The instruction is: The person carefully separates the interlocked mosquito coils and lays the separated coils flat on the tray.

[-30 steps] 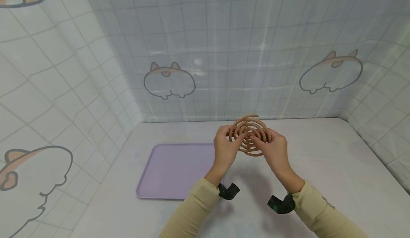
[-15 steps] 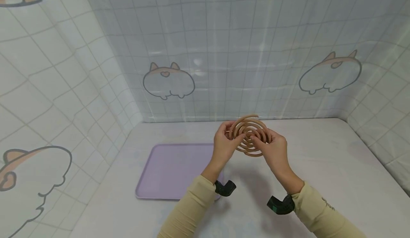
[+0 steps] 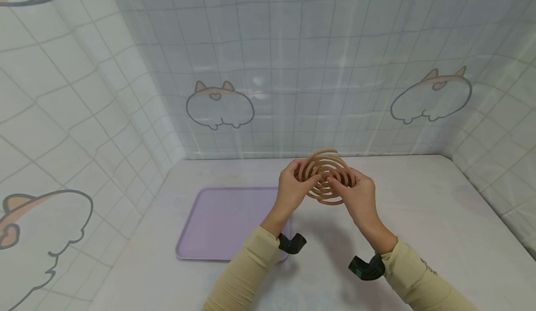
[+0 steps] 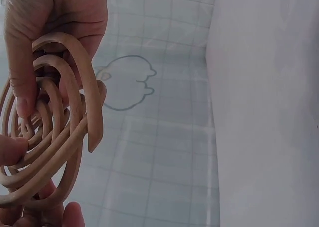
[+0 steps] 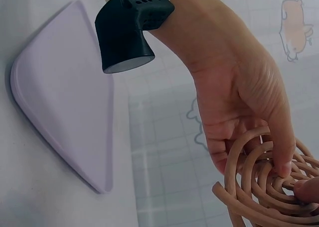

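Head view, item one: a brown mosquito coil [image 3: 324, 164], its flat spiral strands crossing over one another (whether one piece or two, cannot be told), held up in the air above the table [image 3: 427, 218] and to the right of the tray. Left hand [image 3: 291, 186]: grasping the coil at its left side, thumb on the near face close to the centre, fingers curled behind. Right hand [image 3: 362, 194]: grasping the same coil at its right side, thumb likewise near the centre, fingers round the back. In the left wrist view, one strand ends free in a slanted tip beyond the crossing. Item two: a lilac rectangular tray [image 3: 230, 222] with rounded corners and a low rim, lying flat on the white table, its right edge partly behind the left forearm. Worn: two beige sleeves [image 3: 244, 269] and, at each wrist, a black curved camera mount [image 3: 293, 243] (the right one bears a small green patch). Backdrop: a pale grid-patterned sheet [image 3: 318, 69], printed with rounded corgi rear-end figures [image 3: 220, 106]. On the table, soft shadows below the forearms.
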Demonstrator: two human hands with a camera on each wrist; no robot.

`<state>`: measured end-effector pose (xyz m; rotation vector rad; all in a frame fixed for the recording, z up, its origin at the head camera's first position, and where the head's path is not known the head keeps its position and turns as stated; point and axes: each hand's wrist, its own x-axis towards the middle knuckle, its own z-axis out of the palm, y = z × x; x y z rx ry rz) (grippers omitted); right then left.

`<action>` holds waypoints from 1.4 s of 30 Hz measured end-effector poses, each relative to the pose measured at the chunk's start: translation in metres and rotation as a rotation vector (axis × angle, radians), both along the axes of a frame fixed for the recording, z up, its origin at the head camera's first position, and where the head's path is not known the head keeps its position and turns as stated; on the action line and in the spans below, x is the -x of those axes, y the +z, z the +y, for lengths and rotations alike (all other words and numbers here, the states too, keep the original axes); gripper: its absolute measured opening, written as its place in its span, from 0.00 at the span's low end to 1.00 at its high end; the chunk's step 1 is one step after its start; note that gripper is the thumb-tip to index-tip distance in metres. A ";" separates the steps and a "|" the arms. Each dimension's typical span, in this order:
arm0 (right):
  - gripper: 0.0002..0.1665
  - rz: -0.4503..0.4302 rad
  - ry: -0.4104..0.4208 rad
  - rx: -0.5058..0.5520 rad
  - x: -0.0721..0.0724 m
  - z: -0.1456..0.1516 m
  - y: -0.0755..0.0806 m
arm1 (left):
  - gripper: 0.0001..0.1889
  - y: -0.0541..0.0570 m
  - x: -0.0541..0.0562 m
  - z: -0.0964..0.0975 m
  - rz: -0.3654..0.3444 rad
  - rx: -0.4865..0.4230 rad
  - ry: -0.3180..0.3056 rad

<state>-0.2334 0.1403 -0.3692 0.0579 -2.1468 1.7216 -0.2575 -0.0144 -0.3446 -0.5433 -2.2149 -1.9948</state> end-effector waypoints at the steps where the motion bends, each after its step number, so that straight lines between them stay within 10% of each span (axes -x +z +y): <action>1: 0.16 0.000 0.003 0.005 0.000 0.000 0.000 | 0.17 0.000 0.000 0.000 -0.003 0.001 -0.005; 29: 0.19 -0.041 0.042 -0.008 -0.002 -0.002 0.016 | 0.14 0.005 0.005 -0.008 -0.101 -0.030 -0.090; 42: 0.16 -0.031 0.056 0.071 -0.002 0.000 0.014 | 0.18 -0.023 0.020 -0.015 -0.128 -0.117 -0.191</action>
